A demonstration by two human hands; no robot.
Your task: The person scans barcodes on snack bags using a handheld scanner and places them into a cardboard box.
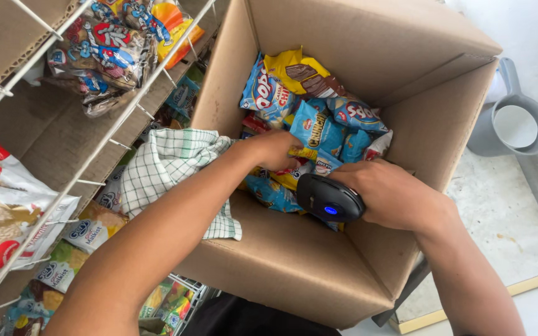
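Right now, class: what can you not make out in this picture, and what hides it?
- Left hand fingertips: head view, buried among snack packets.
- Scanner front end: covered by right hand.
- Bottom of cardboard box: hidden under packets.
- Grey jug: partly behind box flap.

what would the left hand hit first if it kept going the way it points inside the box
The left hand points into the cardboard box, toward the heap of snack packets. It would most likely meet first the blue snack packet just beyond its fingers, though depth is hard to judge and it may already touch the packets beneath.
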